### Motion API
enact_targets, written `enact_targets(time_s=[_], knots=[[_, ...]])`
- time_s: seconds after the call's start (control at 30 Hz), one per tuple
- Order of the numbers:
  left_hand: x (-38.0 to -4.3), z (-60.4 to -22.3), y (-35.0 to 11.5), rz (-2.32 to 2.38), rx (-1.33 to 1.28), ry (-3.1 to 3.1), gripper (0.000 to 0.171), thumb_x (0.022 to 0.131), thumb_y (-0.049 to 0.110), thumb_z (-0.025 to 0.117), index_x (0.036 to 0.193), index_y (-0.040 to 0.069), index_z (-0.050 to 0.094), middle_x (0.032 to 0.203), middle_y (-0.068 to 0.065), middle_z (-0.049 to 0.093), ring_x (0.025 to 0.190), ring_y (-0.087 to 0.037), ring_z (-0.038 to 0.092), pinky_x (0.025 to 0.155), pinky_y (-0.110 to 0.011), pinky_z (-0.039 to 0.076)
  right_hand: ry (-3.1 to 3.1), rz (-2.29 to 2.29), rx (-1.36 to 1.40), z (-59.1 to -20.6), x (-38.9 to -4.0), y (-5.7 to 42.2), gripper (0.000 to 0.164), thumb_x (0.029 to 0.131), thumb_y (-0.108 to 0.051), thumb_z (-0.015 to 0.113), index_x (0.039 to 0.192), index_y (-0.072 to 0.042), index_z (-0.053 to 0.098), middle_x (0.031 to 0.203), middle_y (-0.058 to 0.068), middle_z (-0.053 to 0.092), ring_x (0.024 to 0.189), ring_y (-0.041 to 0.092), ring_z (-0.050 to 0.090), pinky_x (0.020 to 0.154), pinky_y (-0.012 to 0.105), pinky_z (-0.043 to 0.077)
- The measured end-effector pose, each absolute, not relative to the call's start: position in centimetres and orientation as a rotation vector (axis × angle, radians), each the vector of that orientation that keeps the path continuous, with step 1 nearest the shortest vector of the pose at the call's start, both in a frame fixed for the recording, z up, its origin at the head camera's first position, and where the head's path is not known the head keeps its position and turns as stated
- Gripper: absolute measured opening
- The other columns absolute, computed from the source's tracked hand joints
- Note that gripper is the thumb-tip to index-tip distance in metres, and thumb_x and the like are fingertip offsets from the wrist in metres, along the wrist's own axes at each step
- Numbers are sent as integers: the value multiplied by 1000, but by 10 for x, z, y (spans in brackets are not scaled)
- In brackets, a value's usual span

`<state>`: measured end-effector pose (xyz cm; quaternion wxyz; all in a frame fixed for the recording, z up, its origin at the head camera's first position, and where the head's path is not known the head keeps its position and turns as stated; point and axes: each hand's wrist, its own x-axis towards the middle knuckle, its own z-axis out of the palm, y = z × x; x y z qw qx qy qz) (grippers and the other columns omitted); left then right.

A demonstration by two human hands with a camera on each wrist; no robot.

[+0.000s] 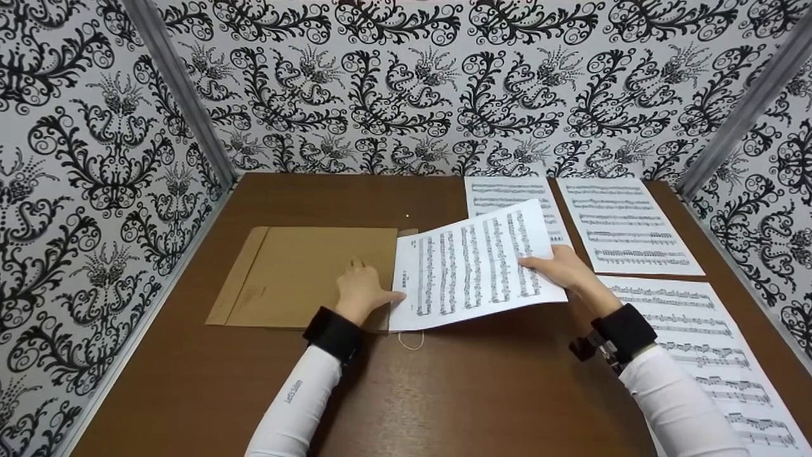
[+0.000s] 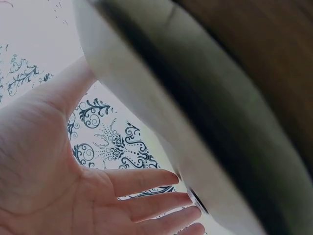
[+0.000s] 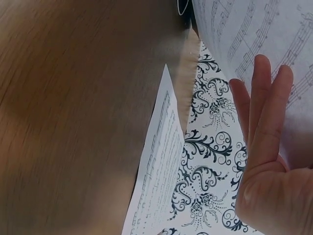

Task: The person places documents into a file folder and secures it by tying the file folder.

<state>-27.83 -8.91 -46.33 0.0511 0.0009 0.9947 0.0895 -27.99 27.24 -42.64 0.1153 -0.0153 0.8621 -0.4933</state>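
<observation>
A brown paper envelope [image 1: 317, 273] lies flat on the table, its right end meeting a sheet of music [image 1: 472, 263]. My left hand [image 1: 361, 292] rests on the envelope near that end, thumb reaching to the sheet's left edge. Straight, spread fingers [image 2: 146, 182] of this hand show in the left wrist view. At the sheet's right side, my right hand [image 1: 571, 273] pinches it, thumb on top and fingers beneath. That side is lifted and tilted above the table. The right wrist view shows extended fingers [image 3: 266, 112] under the printed sheet.
More music sheets lie to the right: one behind the held sheet [image 1: 501, 190], one at the back right [image 1: 625, 222] and one at the front right [image 1: 704, 355], partly under the right forearm. A thin string loop [image 1: 411, 343] pokes out below the envelope. Patterned walls [image 1: 406, 82] enclose the table.
</observation>
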Motion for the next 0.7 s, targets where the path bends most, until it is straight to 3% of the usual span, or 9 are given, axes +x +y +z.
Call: enact_targets(time_s=[0.17, 0.3, 0.47, 0.7], knots=[[-280, -464, -90, 308, -13, 3002, 110, 76, 71, 76, 147, -9, 47, 161, -30, 37, 149, -44, 41, 107, -57, 52, 2516, -1448, -25, -429, -282, 272, 49, 99, -26, 65, 131, 10, 58, 79, -9, 73, 65, 5, 71, 61, 23, 60], [-279, -466, -91, 350, -17, 3009, 103, 78, 68, 76, 142, -9, 52, 160, -31, 38, 147, -46, 44, 107, -57, 51, 2525, -1452, -12, -433, -284, 270, 48, 99, -26, 66, 130, 10, 59, 78, -9, 73, 64, 5, 71, 61, 22, 59], [-277, -469, -91, 428, 10, 3048, 80, 79, 62, 78, 119, -6, 68, 147, -29, 55, 132, -46, 57, 100, -56, 55, 2553, -1449, 3, -437, -285, 266, 47, 98, -25, 67, 127, 11, 59, 78, -8, 72, 64, 4, 69, 60, 22, 59], [-270, -471, -88, 538, 80, 3165, 50, 80, 44, 82, 89, -4, 71, 116, -23, 72, 103, -40, 69, 84, -54, 60, 2558, -1421, 19, -440, -287, 265, 48, 100, -27, 65, 132, 8, 59, 81, -9, 72, 66, 3, 69, 63, 21, 58]])
